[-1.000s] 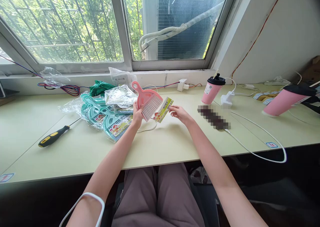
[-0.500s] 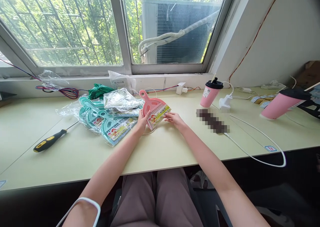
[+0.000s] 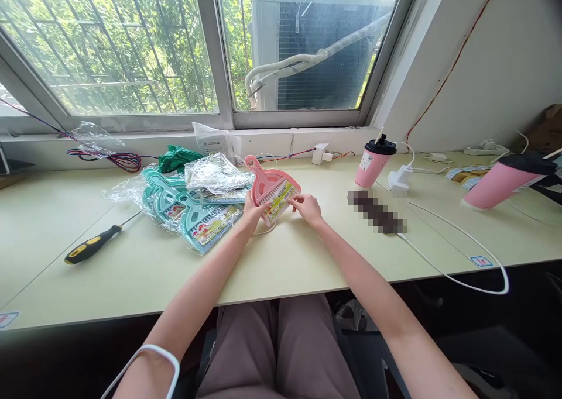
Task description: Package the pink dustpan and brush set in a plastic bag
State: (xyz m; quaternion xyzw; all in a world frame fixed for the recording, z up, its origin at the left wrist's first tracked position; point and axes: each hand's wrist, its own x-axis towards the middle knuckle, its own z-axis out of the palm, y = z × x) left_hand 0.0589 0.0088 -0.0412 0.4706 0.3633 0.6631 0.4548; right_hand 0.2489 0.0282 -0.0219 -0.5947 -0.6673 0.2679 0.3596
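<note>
A small pink dustpan and brush set [image 3: 268,181] with a yellow-green printed label is held up over the table, handle pointing away and to the left. My left hand [image 3: 253,214] grips its left lower edge, with the thumb on the front. At the right lower corner, by the label, my right hand [image 3: 309,208] pinches the edge between thumb and fingers. To the left of my left hand lie several teal dustpan sets [image 3: 189,215] in clear wrapping, overlapping each other. Clear plastic packaging [image 3: 219,174] rests on top of that pile.
A screwdriver [image 3: 93,244] lies on the pale table [image 3: 281,270] at left. Behind the pile are green plastic [image 3: 177,158] and coiled wires [image 3: 116,160]. Pink cups [image 3: 373,165], a white charger [image 3: 399,179] and its cable [image 3: 443,270] are at right. A pixelated object [image 3: 377,212] lies nearer.
My right hand's fingers have closed from loosely spread to a pinch at the pink set's lower right edge. The set has turned slightly; the view has shifted a little.
</note>
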